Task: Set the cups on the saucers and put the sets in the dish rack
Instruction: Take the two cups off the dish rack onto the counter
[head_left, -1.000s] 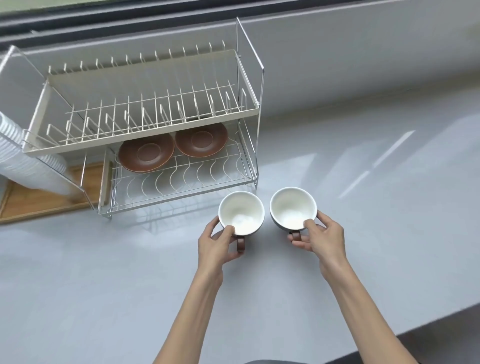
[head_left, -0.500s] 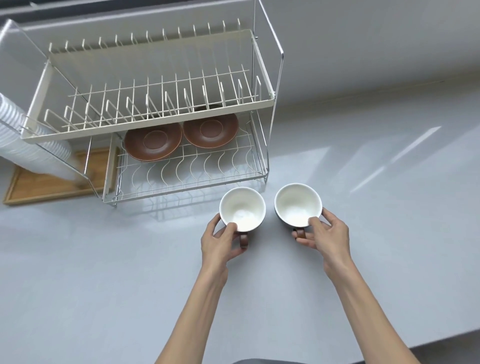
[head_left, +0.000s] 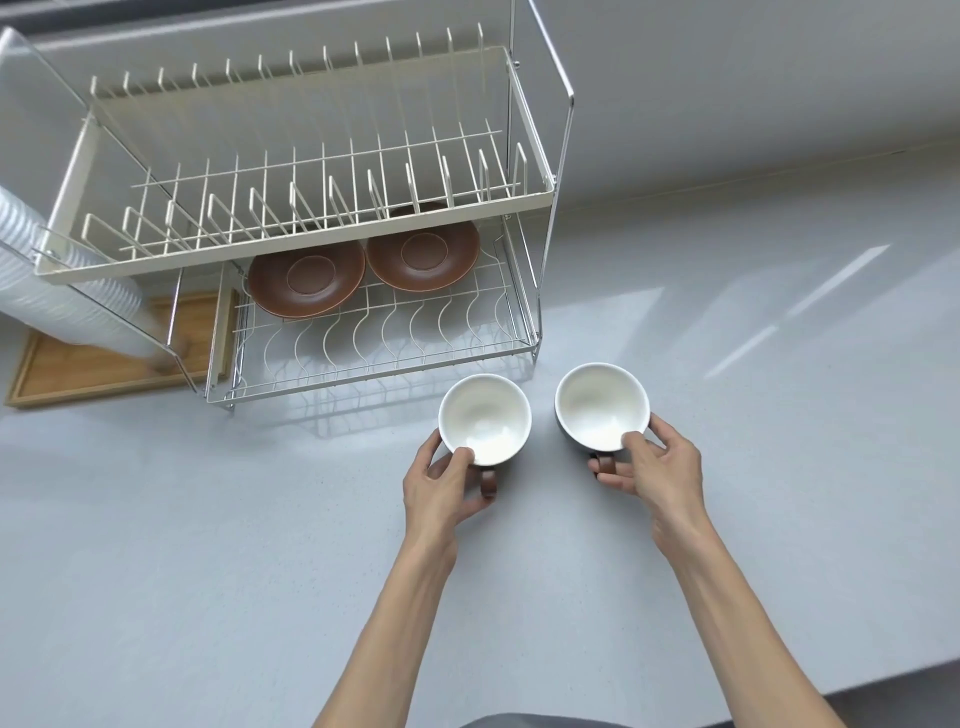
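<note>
Two cups, white inside with dark outsides and brown handles, are just in front of the dish rack (head_left: 540, 197). My left hand (head_left: 441, 488) grips the left cup (head_left: 485, 415) at its rim and handle. My right hand (head_left: 654, 467) grips the right cup (head_left: 602, 405) the same way. Two brown saucers lie side by side on the rack's lower wire shelf: the left saucer (head_left: 306, 278) and the right saucer (head_left: 423, 254). The rack's upper tier holds nothing.
A stack of white plastic cups (head_left: 57, 291) lies tilted at the left over a wooden tray (head_left: 98, 369). The grey counter (head_left: 208, 545) spreads around the rack, with a grey wall behind and the counter's front edge at lower right.
The view has shifted closer to the rack, so rack and saucers look larger. Both hands keep the same grip on the cups, which have edged slightly toward the rack.
</note>
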